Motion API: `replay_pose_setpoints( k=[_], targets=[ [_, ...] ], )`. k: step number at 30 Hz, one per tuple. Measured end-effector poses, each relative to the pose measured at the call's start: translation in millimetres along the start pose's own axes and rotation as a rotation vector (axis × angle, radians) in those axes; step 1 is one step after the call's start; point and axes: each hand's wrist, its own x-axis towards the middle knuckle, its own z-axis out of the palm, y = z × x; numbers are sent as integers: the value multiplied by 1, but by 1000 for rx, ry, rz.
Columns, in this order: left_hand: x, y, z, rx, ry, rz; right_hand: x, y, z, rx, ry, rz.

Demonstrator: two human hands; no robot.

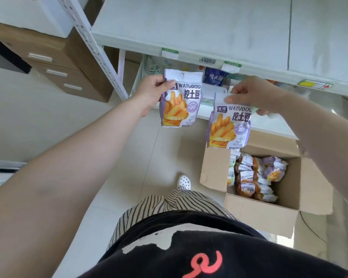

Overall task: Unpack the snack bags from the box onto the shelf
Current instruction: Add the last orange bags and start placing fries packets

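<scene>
**Two snack bags held up before the shelf**

While we look down from the head camera, our left hand (151, 91) pinches the top left corner of a purple-and-white snack bag printed with golden fries (180, 101), thumb on the front, holding it upright in the air. Our right hand (251, 93) pinches the white top edge of a second purple-and-white fries bag (228, 125), which hangs a little lower and just to the right of the first; the two bags do not touch. Both hang in front of the white metal shelf (189, 23), whose front edge carries small green-and-white labels (170, 53). On a lower level behind the bags sits a dark blue packet (214, 77).

On the pale tiled floor (68, 117) below the right hand stands the open brown cardboard box (257, 213), flaps spread, with more snack bags (253, 177) packed inside it. A white perforated shoe (184, 182) shows just left of the box, above striped trousers (169, 205). At far left stands a brown drawer cabinet (54, 63).
</scene>
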Motion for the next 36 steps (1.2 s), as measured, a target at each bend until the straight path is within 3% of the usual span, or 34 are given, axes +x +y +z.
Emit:
replay_pose_setpoints(
  k=[11, 22, 36],
  targets=[
    [112, 70, -20, -138, -6, 93, 94, -34, -78, 73, 82, -26],
    [256, 162, -21, -70, -88, 250, 160, -55, -162, 239, 374, 24],
    [343, 173, 20, 158, -107, 294, 234, -46, -164, 332, 485, -36]
  ],
)
